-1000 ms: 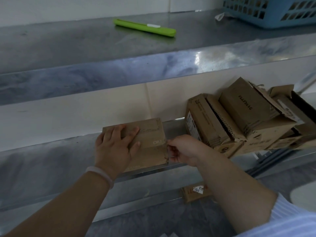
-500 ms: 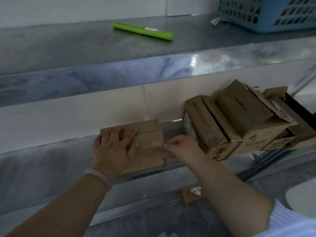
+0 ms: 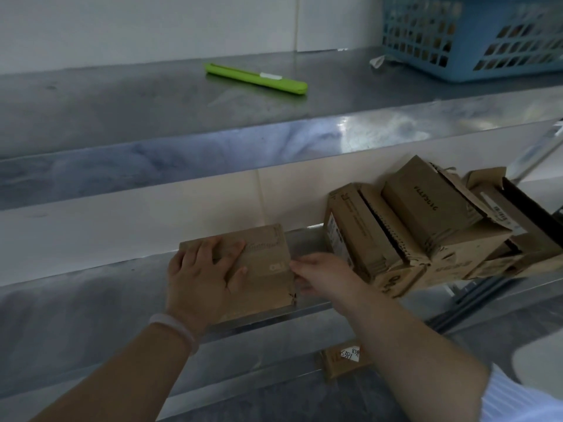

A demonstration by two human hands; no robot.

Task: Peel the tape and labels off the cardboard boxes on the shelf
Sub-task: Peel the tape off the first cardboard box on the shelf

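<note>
A small flat cardboard box [image 3: 268,269] lies on the middle metal shelf [image 3: 91,303]. My left hand [image 3: 204,275] rests flat on its top, fingers spread, pressing it down. My right hand [image 3: 326,272] is at the box's right side, with its fingertips against the upper right edge. Whether they pinch tape there is hidden. To the right, a pile of cardboard boxes [image 3: 426,226] leans against the wall. One of them carries a white label [image 3: 335,239] on its end.
A green utility knife [image 3: 256,78] lies on the upper shelf, and a blue plastic basket [image 3: 469,35] stands at its right end. Below the middle shelf sits another cardboard box [image 3: 341,357] with a white handwritten label.
My right hand has moved from the box's front right corner up to its upper right edge, with the fingers more stretched out. My left hand has stayed flat on the box.
</note>
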